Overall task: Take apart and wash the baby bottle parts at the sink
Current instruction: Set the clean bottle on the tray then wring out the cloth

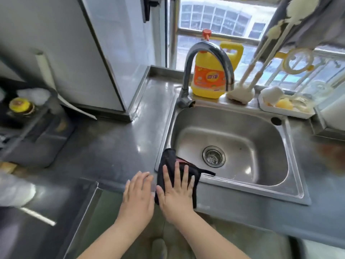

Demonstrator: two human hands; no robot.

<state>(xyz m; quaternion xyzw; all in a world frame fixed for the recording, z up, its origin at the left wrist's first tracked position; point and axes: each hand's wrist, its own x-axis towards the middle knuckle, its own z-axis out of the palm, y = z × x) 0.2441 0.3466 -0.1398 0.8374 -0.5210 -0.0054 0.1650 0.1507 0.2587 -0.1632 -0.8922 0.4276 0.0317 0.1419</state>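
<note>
A head-worn camera looks down on a steel desk (115, 146) with a sink (261, 128) set into it. The basin holds nothing but its drain strainer (214, 156), and no water runs from the curved tap (209, 58).

Both hands lie flat at the near left corner of the sink. The right hand (177, 191) presses a dark cloth (169, 161) draped over the sink rim, its fingers straight and spread. The left hand (138, 193) rests just beside it on the bare desk, fingers also straight, holding nothing.

The baby bottle parts (285, 101) appear to sit in a white tray (291, 113) on the ledge behind the sink, at the far right: pale, clear and yellowish pieces, too blurred to tell apart. A yellow detergent jug (209, 77) and long-handled bottle brushes (240, 92) stand on the same ledge near the tap.

The washing looks either not begun or just finished; the hands seem to be wiping or drying. If washing is ahead, the next move calls for reaching across the basin to the tray.
</note>
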